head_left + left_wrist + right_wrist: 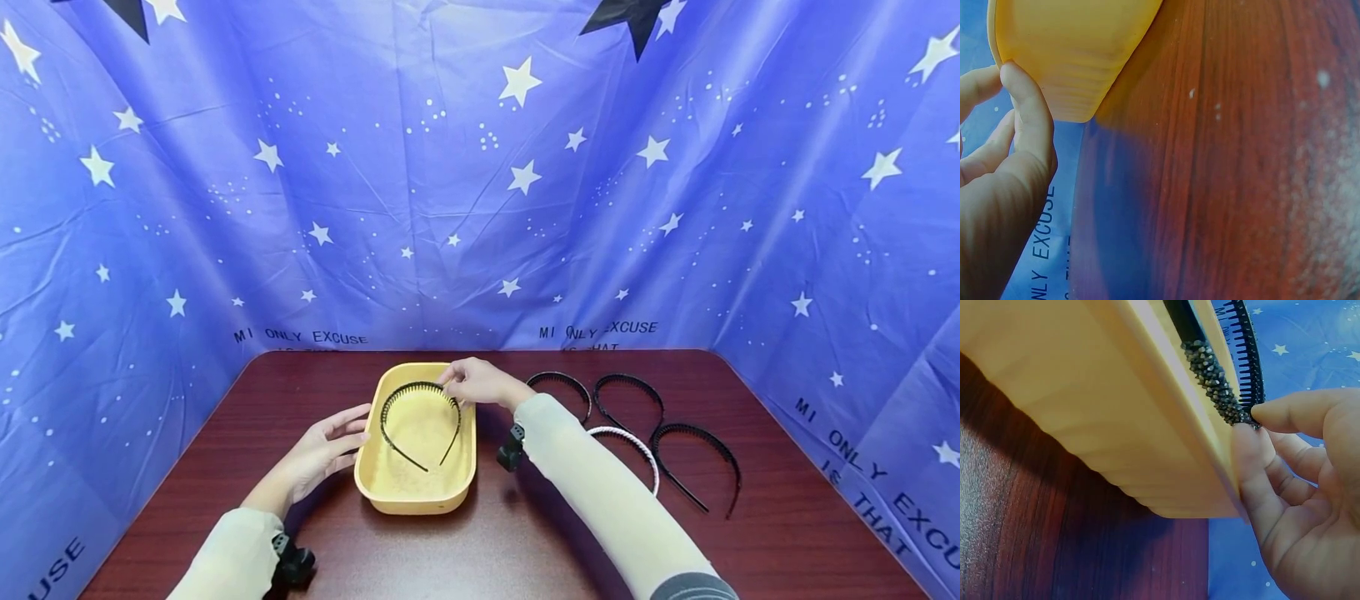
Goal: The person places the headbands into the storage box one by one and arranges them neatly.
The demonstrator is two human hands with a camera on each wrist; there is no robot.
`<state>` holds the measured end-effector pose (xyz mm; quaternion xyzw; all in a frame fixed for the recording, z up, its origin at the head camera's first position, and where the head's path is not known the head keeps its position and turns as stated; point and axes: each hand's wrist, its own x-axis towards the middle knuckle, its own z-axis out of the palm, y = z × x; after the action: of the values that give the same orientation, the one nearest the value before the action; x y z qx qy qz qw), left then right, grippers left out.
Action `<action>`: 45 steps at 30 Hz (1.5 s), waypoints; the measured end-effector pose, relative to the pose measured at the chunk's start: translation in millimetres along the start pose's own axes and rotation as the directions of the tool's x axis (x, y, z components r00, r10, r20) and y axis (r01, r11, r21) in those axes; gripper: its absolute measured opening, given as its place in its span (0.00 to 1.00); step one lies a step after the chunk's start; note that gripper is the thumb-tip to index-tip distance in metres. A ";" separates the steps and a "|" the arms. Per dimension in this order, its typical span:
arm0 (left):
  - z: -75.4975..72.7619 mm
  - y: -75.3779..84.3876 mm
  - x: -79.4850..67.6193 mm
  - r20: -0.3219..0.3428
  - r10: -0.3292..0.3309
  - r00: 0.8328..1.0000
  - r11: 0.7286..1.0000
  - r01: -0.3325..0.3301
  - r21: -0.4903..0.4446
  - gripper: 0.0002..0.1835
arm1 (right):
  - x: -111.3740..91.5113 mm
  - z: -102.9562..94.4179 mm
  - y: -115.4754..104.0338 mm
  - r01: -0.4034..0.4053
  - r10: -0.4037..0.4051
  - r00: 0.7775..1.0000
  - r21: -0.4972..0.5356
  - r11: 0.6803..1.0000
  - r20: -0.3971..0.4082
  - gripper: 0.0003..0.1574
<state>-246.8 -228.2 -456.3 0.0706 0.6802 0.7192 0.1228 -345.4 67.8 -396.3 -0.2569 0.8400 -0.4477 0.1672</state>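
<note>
In the head view my right hand (480,382) pinches a black toothed headband (386,417) near the top of its curve, between thumb and forefinger. The band is over the yellow plastic bin (363,483), its two ends pointing toward me. Dark sparkly beads (1210,375) cover part of the band beside the fingertips in the right wrist view. My left hand (322,450) touches the left side of the bin, fingers fairly straight and spread. Up close in the left wrist view, the thumb (1025,100) rests at the rim of the bin (1079,56).
Several more headbands lie on the dark red wooden table (540,542) to the right: black ones (630,379) (697,429) and a white twisted one (637,446), partly behind my right sleeve (600,492). A blue star-printed cloth (420,208) hangs behind the table.
</note>
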 end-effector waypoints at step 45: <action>-1.2 -0.4 0.0 0.027 0.018 0.999 1.000 -0.019 0.020 0.37 | 12.3 27.2 -9.8 -0.038 0.020 0.999 -0.502 0.864 -0.042 0.09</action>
<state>-247.1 -229.3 -456.8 0.0877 0.6850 0.7124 0.1244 -338.8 37.9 -403.5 -0.2710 0.9342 -0.2154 0.0862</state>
